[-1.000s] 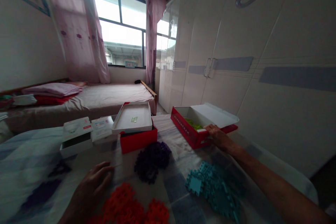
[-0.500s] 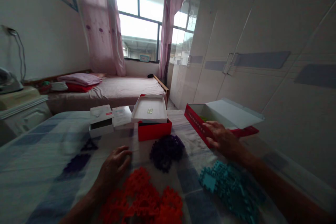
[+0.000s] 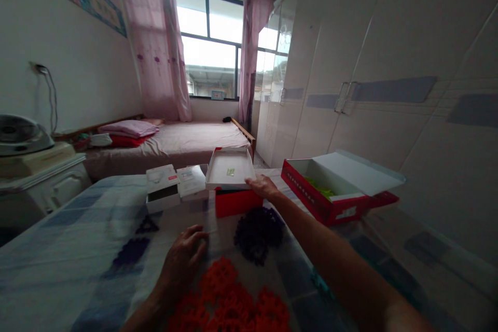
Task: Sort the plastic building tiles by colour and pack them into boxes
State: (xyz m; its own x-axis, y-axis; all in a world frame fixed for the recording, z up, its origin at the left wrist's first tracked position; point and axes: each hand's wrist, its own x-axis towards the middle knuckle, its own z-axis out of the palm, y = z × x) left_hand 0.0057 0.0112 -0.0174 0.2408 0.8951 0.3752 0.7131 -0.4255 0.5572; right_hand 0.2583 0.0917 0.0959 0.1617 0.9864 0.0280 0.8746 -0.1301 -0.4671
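My right hand (image 3: 264,187) is at the near right corner of a white box lid (image 3: 225,167), its fingers closed on the edge. The lid sits tilted on a red box (image 3: 238,204), its pale inside facing up. Loosely bent, the fingers of my left hand (image 3: 190,246) rest on the cloth with nothing in them. Beside it are orange interlocking plastic pieces (image 3: 229,295) in a heap. A dark purple heap of pieces (image 3: 259,234) lies before the red box. My right forearm covers most of the teal pieces (image 3: 321,282).
At the right stands an open red-and-white box (image 3: 307,197) with yellow-green pieces (image 3: 322,189) inside. Small white boxes (image 3: 162,197) are at the back left. Two purple pieces (image 3: 130,252) lie on the checked cloth (image 3: 89,238). Behind are a bed and wardrobe.
My right hand has moved left from the open red-and-white box to the lid's corner. My left hand stays on the cloth. The view has shifted slightly.
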